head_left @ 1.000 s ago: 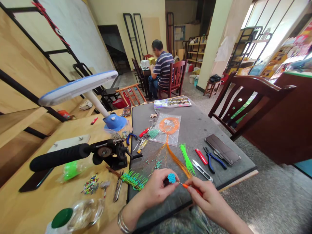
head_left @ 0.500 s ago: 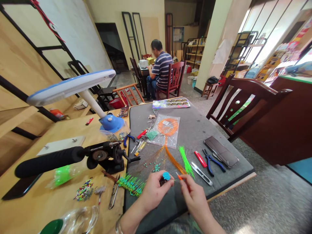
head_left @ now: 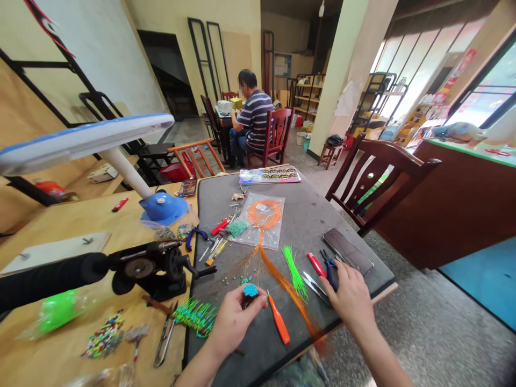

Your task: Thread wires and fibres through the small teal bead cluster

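The blue bead cluster point(head_left: 250, 290) sits above the table's near edge, its dark base gripped between the thumb and fingers of the left hand point(head_left: 234, 317), as half a second ago. The orange-handled tool point(head_left: 279, 321), then in the right hand point(head_left: 350, 290), now lies on the gray mat point(head_left: 306, 215) near that edge. The right hand has moved toward the table's near right corner, over the blue-handled pliers point(head_left: 330, 274); whether its fingers have closed on them cannot be told. Thread snips point(head_left: 315, 286) and a red lighter point(head_left: 317, 265) lie just beside.
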The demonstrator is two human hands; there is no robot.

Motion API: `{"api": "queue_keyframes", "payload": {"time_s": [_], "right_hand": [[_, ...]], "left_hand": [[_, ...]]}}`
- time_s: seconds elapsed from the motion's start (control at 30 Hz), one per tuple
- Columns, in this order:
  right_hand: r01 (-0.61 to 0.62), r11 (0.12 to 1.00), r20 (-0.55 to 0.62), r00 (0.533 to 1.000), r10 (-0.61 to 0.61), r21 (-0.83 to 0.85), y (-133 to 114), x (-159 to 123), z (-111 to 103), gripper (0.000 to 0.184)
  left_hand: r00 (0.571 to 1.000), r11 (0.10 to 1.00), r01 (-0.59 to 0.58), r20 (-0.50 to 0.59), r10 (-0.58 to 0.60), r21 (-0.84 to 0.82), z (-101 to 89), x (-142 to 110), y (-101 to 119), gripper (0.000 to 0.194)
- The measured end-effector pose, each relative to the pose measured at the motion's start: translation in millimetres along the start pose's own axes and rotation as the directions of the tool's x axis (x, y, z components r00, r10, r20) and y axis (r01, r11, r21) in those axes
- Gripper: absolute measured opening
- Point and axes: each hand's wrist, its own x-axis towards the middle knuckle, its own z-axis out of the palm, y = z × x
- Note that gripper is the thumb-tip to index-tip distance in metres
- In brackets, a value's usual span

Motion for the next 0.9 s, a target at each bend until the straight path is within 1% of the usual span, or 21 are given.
{"api": "queue_keyframes", "payload": {"time_s": [0.03,0.1,0.2,0.27,0.3,0.37,0.4,0.43,0.47,0.5,0.53,0.57,0.63,0.7,0.8,0.9], "right_hand": [[-0.019,0.997,0.036,0.999,0.022,-0.073,8,3,4,0.048],[-0.016,0.985,0.097,0.995,0.033,-0.170,16,6,13,0.049],[-0.003,0.977,0.108,0.994,0.026,-0.212,22,7,24,0.046],[-0.007,0.988,0.084,0.996,0.020,-0.157,29,8,27,0.047],[-0.019,0.995,0.066,0.997,0.026,-0.101,34,9,27,0.048],[-0.083,0.995,0.016,0.997,0.082,0.058,40,10,24,0.047],[-0.116,0.980,0.001,0.993,0.118,0.161,39,8,21,0.044],[-0.146,0.954,-0.001,0.988,0.152,0.263,36,6,16,0.041],[-0.163,0.918,0.022,0.986,0.166,0.361,29,2,11,0.038],[-0.157,0.879,0.070,0.988,0.140,0.451,18,-3,5,0.034],[-0.131,0.848,0.118,0.990,0.081,0.514,5,-8,0,0.031],[-0.078,0.828,0.147,0.989,-0.005,0.555,-10,-14,-6,0.028],[0.046,0.797,0.143,0.976,-0.165,0.602,-40,-25,-14,0.022],[0.133,0.758,0.147,0.946,-0.290,0.638,-63,-33,-19,0.023],[0.175,0.735,0.162,0.918,-0.363,0.655,-78,-38,-20,0.025],[0.179,0.739,0.179,0.909,-0.377,0.649,-79,-38,-18,0.028]], "left_hand": [[1.000,1.000,0.006,-0.008,-0.006,-0.016,0.7,0,1,0.022],[1.000,0.999,0.013,-0.019,-0.014,-0.047,2.4,0,2,0.021],[0.999,0.995,0.031,-0.025,-0.034,-0.099,4.5,0,3,0.021],[0.996,0.984,0.083,-0.023,-0.087,-0.156,5.4,0,3,0.023],[0.992,0.974,0.117,-0.017,-0.122,-0.195,5.8,1,2,0.023],[0.984,0.947,0.171,-0.004,-0.179,-0.273,6.7,3,2,0.025],[0.981,0.933,0.186,0.000,-0.196,-0.308,7.2,4,2,0.026],[0.979,0.921,0.194,0.001,-0.206,-0.338,7.8,5,2,0.028],[0.977,0.910,0.199,0.002,-0.213,-0.364,8.5,5,3,0.029],[0.976,0.900,0.203,0.001,-0.219,-0.387,9.3,6,4,0.031],[0.975,0.891,0.205,0.001,-0.224,-0.405,10.1,6,4,0.032],[0.974,0.885,0.206,-0.002,-0.228,-0.417,10.8,6,5,0.033],[0.974,0.882,0.202,-0.010,-0.228,-0.425,11.8,6,6,0.034],[0.975,0.887,0.192,-0.019,-0.220,-0.420,12.1,5,7,0.033],[0.979,0.897,0.176,-0.022,-0.202,-0.405,11.4,5,6,0.032],[0.982,0.912,0.167,-0.016,-0.187,-0.376,11.1,5,5,0.030]]}}
